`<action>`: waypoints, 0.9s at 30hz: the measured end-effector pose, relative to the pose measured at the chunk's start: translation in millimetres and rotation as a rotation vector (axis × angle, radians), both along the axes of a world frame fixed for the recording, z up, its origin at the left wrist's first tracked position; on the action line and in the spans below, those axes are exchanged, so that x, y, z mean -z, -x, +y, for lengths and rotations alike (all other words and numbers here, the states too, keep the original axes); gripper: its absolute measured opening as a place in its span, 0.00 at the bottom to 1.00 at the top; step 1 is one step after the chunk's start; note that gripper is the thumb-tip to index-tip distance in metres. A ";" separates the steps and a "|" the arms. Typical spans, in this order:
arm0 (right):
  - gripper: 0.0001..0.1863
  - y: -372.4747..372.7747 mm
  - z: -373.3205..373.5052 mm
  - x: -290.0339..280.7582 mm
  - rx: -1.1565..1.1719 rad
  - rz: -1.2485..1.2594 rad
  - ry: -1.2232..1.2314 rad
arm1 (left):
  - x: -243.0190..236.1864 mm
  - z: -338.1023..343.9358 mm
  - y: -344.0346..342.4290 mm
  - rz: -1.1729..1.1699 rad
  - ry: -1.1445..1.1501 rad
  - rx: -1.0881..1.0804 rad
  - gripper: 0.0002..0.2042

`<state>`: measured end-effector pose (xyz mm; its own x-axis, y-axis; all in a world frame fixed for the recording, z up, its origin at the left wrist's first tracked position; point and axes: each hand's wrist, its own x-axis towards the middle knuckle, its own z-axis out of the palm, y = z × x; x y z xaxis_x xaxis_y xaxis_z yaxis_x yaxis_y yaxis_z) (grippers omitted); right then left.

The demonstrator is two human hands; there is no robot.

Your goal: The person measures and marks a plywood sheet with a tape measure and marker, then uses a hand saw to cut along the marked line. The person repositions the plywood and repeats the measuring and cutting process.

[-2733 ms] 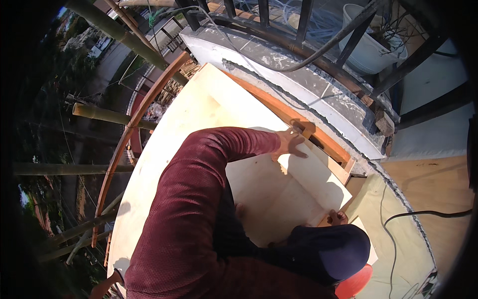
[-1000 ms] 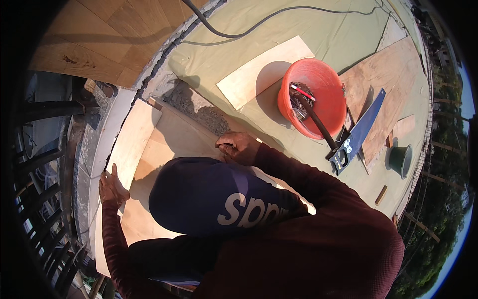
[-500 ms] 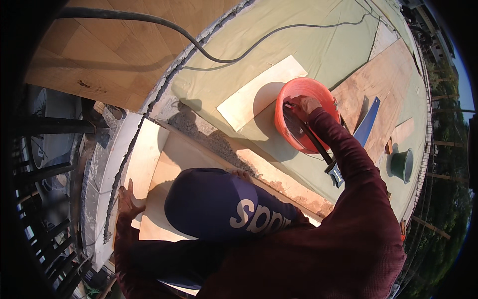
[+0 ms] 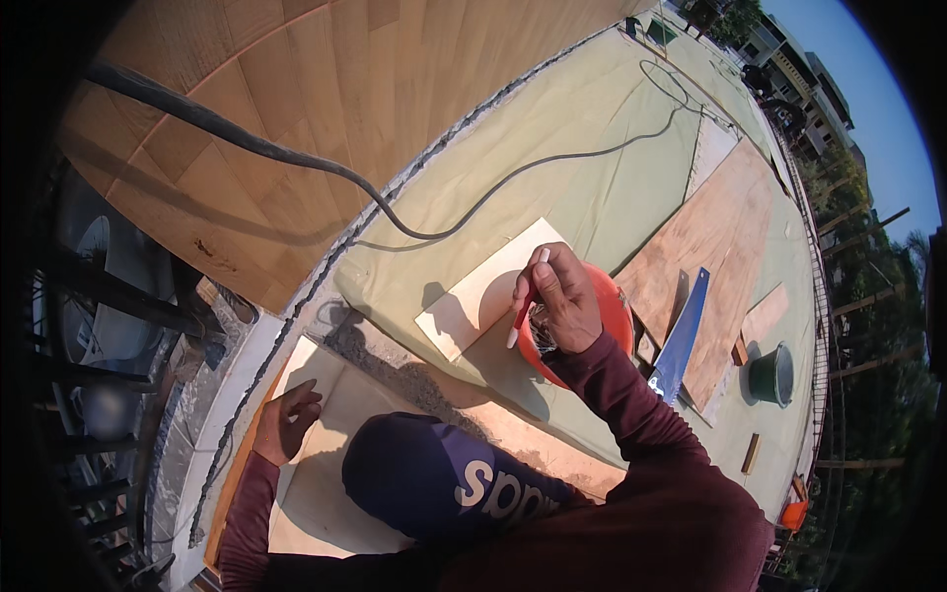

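"Textures in the head view?"

"Sheeting (image 4: 602, 187), pale green and wrinkled, with a grainy, flat board (image 4: 705, 261) lying on it. The saw (image 4: 690, 321) has a long, tapering blue blade. A black cable (image 4: 266, 148) curves across, smooth and rounded."

"And the bucket (image 4: 614, 314)?"

"Round, orange-red, with dark bits in it. A smaller green pail (image 4: 769, 377) stands well apart, past the saw."

"Now the hands?"

"The right hand (image 4: 564, 299) pinches a slim red pen (image 4: 520, 323) with white ends between thumb and fingers. From here the pen is in front of the bucket's near-left rim."

"The left hand (image 4: 286, 422)?"

"Half open, fingers loosely bent, at the thin, smooth, pale sheet (image 4: 330, 469). Whether its fingertips press down, I can't tell."
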<state>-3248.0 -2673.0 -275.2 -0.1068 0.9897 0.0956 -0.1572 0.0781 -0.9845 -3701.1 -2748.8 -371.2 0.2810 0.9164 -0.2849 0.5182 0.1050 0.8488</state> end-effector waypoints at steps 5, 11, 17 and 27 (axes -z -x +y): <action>0.15 159.7 7.8 49.1 -0.267 0.226 0.084 | -31.0 -5.8 -82.1 -0.503 0.002 -0.111 0.22; 0.17 222.3 -6.1 78.1 -0.385 0.425 0.348 | -39.6 -30.9 -59.2 -0.297 -0.005 -0.291 0.17; 0.14 234.0 -15.1 86.5 -0.586 0.363 0.268 | -44.0 -51.7 -58.1 -0.206 -0.070 -0.291 0.13; 0.16 196.6 -12.0 15.6 -0.112 0.518 0.253 | -65.0 -58.8 -56.5 -0.103 -0.014 0.048 0.10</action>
